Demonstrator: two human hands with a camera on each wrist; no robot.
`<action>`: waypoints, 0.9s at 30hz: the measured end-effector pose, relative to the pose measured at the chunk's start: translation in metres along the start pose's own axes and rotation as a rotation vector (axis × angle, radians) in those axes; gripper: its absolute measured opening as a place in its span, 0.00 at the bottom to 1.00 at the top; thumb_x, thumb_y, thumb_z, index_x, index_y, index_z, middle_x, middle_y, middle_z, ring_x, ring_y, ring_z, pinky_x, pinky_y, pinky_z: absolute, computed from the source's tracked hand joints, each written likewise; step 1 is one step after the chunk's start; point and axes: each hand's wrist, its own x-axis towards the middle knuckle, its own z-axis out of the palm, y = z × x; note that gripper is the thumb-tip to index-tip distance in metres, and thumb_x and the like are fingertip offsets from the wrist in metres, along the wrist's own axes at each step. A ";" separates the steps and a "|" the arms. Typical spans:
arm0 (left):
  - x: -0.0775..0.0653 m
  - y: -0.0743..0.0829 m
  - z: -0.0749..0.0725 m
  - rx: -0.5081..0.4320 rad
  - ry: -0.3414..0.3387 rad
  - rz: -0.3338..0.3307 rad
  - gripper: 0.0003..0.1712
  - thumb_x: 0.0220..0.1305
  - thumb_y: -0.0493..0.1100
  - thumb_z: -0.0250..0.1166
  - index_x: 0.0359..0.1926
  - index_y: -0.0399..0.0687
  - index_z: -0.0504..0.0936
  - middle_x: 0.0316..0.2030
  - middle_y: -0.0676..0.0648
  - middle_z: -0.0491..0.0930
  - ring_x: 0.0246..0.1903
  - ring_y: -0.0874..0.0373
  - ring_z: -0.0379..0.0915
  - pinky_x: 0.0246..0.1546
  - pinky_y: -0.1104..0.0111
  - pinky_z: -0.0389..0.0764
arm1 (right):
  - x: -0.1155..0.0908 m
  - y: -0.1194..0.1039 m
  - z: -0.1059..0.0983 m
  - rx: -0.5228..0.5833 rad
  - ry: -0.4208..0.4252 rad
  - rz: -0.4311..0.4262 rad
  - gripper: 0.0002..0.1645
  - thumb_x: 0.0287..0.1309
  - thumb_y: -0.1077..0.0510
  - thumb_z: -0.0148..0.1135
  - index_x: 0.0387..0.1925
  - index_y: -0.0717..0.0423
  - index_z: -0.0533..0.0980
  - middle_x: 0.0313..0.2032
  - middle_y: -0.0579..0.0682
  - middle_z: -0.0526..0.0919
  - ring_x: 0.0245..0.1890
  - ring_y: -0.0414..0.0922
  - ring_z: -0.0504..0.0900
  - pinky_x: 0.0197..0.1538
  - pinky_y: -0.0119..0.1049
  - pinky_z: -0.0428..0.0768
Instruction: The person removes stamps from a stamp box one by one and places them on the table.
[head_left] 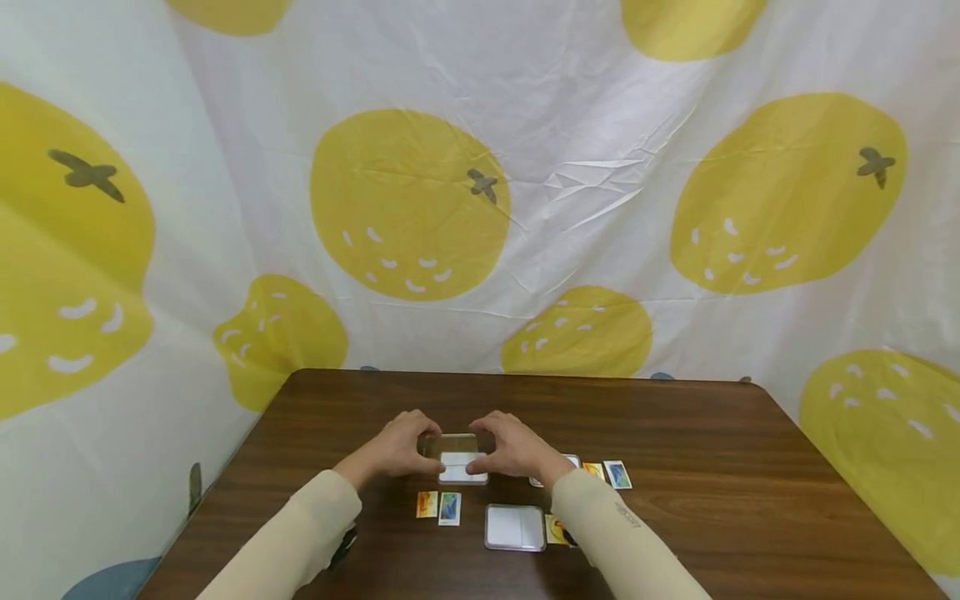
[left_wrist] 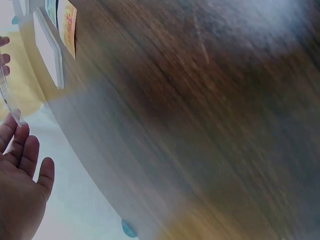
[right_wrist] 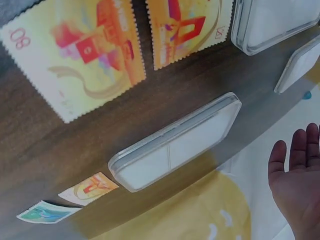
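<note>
In the head view, my left hand and right hand pinch opposite sides of a clear plastic lid. Just below it on the table lies a white flat case. From the left wrist, my left hand's fingers have the lid's curved edge between them, with right fingertips across from it. Seen from the right wrist, my right palm is at the frame's edge, its grip out of frame. Two stamps, an orange one and a blue-green one, lie in front of the case.
A second clear-lidded white case lies nearer me, with an orange stamp beside it, partly behind my sleeve. Another case sits to the right, next to an orange stamp and a blue-green stamp. A lemon-print cloth hangs behind the table.
</note>
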 end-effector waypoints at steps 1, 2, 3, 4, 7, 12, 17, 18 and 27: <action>0.001 0.001 0.000 0.000 -0.001 0.003 0.29 0.49 0.53 0.76 0.49 0.41 0.81 0.41 0.49 0.74 0.44 0.53 0.66 0.48 0.54 0.71 | 0.000 0.000 -0.001 -0.004 -0.006 -0.003 0.39 0.49 0.44 0.76 0.59 0.58 0.76 0.56 0.54 0.76 0.58 0.53 0.72 0.60 0.50 0.71; 0.001 0.002 0.001 0.002 -0.001 0.007 0.29 0.49 0.53 0.76 0.48 0.41 0.81 0.41 0.50 0.74 0.44 0.53 0.66 0.47 0.54 0.70 | 0.000 0.000 -0.001 -0.007 -0.012 -0.004 0.39 0.48 0.45 0.76 0.59 0.58 0.76 0.55 0.53 0.76 0.57 0.53 0.72 0.59 0.50 0.71; 0.002 0.003 0.001 0.005 -0.001 0.011 0.29 0.49 0.53 0.76 0.48 0.41 0.81 0.41 0.50 0.74 0.44 0.52 0.66 0.47 0.55 0.70 | 0.001 0.000 -0.002 -0.011 -0.015 -0.008 0.38 0.48 0.45 0.77 0.58 0.58 0.77 0.54 0.53 0.76 0.56 0.52 0.73 0.59 0.50 0.72; 0.003 0.003 0.001 0.011 -0.002 0.014 0.30 0.48 0.53 0.76 0.48 0.42 0.81 0.41 0.49 0.74 0.44 0.52 0.66 0.47 0.55 0.70 | 0.001 0.001 -0.002 -0.014 -0.019 -0.011 0.37 0.48 0.46 0.77 0.58 0.58 0.77 0.54 0.52 0.77 0.55 0.51 0.73 0.58 0.49 0.72; 0.005 0.005 0.002 0.020 0.000 0.022 0.29 0.48 0.53 0.76 0.48 0.42 0.81 0.41 0.49 0.74 0.44 0.52 0.66 0.48 0.55 0.70 | 0.002 0.001 -0.003 -0.020 -0.025 -0.022 0.36 0.47 0.47 0.77 0.57 0.58 0.78 0.51 0.51 0.77 0.52 0.49 0.75 0.56 0.48 0.73; 0.007 0.006 0.003 0.037 -0.004 0.046 0.30 0.47 0.53 0.77 0.47 0.41 0.82 0.41 0.47 0.75 0.44 0.52 0.67 0.48 0.55 0.69 | 0.003 0.002 -0.003 -0.007 -0.030 -0.026 0.35 0.46 0.50 0.78 0.55 0.59 0.79 0.47 0.50 0.78 0.47 0.48 0.76 0.53 0.46 0.74; 0.008 0.006 0.005 0.034 -0.034 0.045 0.29 0.47 0.51 0.77 0.48 0.42 0.81 0.42 0.47 0.75 0.45 0.51 0.66 0.49 0.53 0.68 | 0.002 0.005 0.000 0.002 -0.031 -0.019 0.34 0.45 0.53 0.78 0.55 0.60 0.79 0.47 0.51 0.79 0.48 0.50 0.77 0.55 0.47 0.74; 0.008 0.006 0.005 0.033 -0.042 0.041 0.29 0.47 0.50 0.77 0.48 0.42 0.81 0.43 0.47 0.75 0.46 0.51 0.66 0.50 0.52 0.68 | 0.002 0.006 0.000 0.004 -0.032 -0.019 0.34 0.45 0.53 0.78 0.55 0.61 0.79 0.47 0.52 0.79 0.49 0.51 0.77 0.55 0.48 0.73; 0.008 0.008 0.010 0.035 -0.078 0.022 0.29 0.48 0.49 0.77 0.50 0.40 0.81 0.44 0.46 0.74 0.46 0.50 0.66 0.50 0.51 0.66 | 0.000 0.013 0.008 0.007 -0.023 0.016 0.34 0.43 0.54 0.80 0.54 0.59 0.80 0.49 0.52 0.79 0.51 0.50 0.76 0.57 0.48 0.73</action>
